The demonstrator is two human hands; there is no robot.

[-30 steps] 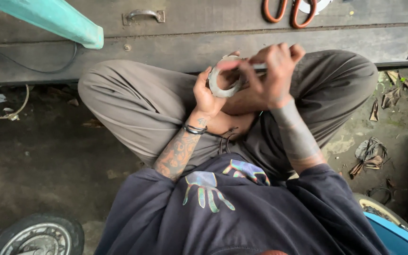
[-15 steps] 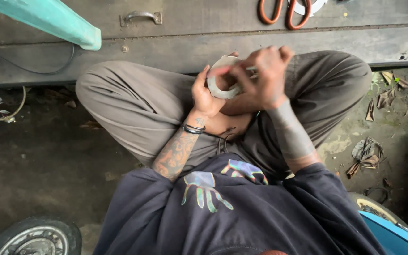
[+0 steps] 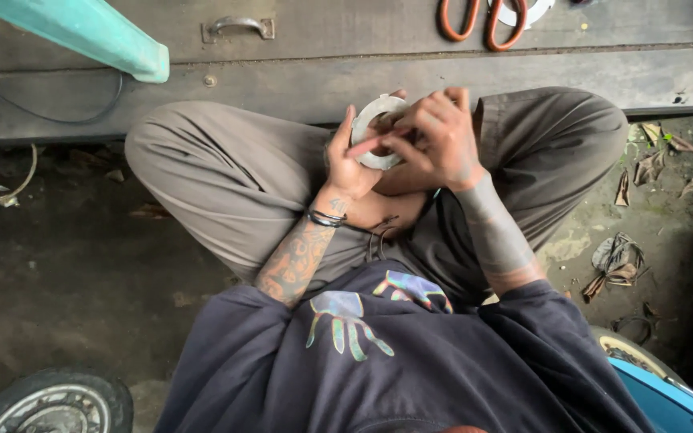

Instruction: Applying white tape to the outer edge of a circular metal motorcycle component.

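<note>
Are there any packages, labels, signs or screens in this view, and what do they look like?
None in view. The nearest thing to a sign is the shirt print: rainbow-tinted hand shapes on the dark top, low in the picture. The left hand and right hand hold a plain whitish ring with no label showing.

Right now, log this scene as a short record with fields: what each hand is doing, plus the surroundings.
left hand: left hand grips the white ring from its left side
right hand: right hand lies over the ring, fingers at its middle
posture: seated cross-legged, ring above the lap
behind: dark wooden board, metal handle, orange-handled scissors
upper left: teal beam
lower left: wheel
right ground: dry leaves
</note>
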